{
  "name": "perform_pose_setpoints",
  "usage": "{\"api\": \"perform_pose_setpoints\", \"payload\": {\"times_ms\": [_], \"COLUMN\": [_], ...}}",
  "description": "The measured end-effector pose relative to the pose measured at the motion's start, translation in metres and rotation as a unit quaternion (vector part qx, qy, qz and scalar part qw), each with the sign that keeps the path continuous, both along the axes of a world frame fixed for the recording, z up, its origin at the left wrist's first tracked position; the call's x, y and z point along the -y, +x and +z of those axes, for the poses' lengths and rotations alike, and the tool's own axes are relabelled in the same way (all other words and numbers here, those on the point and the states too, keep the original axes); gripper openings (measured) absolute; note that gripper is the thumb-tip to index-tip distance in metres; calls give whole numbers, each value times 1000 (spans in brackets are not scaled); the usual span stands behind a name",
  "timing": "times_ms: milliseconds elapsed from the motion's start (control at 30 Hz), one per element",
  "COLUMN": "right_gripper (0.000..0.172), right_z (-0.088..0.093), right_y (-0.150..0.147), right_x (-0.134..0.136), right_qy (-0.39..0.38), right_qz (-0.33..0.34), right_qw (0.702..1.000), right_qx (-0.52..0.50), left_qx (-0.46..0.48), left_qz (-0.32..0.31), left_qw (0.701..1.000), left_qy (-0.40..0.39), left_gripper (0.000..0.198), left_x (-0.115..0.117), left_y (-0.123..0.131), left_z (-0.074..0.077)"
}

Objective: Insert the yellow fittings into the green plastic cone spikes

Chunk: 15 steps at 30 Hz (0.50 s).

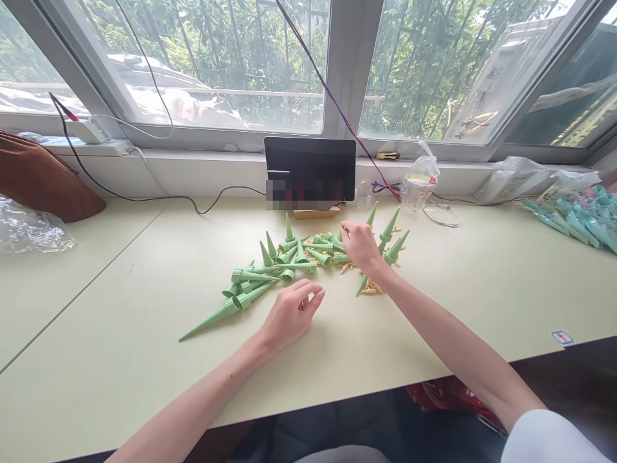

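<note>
My left hand (292, 312) is low over the table, just in front of a pile of green cone-shaped plastic spikes (255, 296). Its fingers are curled and the thumb comes close to the forefinger; whatever may be between them is hidden. My right hand (361, 245) hovers over the right part of the pile, fingers bent in a pinch, with their contents too small to make out. Small tan plastic pieces (372, 289) lie scattered under and beside it. To its right, several green spikes (396, 247) point upward, with tan pieces close by.
A dark tablet (311, 168) leans at the back by the window. A bagged cup (418, 183) and coiled white cable (441, 216) are to its right. Teal packets (581, 215) lie at far right; a brown bag (45, 177) and clear plastic (31, 228) at left.
</note>
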State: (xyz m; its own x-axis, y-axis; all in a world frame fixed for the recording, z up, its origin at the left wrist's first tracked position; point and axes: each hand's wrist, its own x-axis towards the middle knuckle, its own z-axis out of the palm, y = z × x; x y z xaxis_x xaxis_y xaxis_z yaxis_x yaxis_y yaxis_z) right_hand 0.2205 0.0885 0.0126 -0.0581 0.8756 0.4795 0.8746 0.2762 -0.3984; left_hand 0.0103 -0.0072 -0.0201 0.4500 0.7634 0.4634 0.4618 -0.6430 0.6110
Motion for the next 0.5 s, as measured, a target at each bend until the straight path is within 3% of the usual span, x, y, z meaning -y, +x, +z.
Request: {"api": "perform_pose_setpoints", "payload": {"times_ms": [500], "right_gripper": [29], "right_z": [6], "right_y": [5], "right_x": [5], "right_qy": [-23], "right_qz": [-13], "right_qw": [999], "right_qx": [29], "left_qx": [-12], "left_qz": [-15], "left_qw": [1000], "left_qy": [-7], "left_gripper": [22], "left_x": [0], "left_y": [1], "left_z": [-3]}}
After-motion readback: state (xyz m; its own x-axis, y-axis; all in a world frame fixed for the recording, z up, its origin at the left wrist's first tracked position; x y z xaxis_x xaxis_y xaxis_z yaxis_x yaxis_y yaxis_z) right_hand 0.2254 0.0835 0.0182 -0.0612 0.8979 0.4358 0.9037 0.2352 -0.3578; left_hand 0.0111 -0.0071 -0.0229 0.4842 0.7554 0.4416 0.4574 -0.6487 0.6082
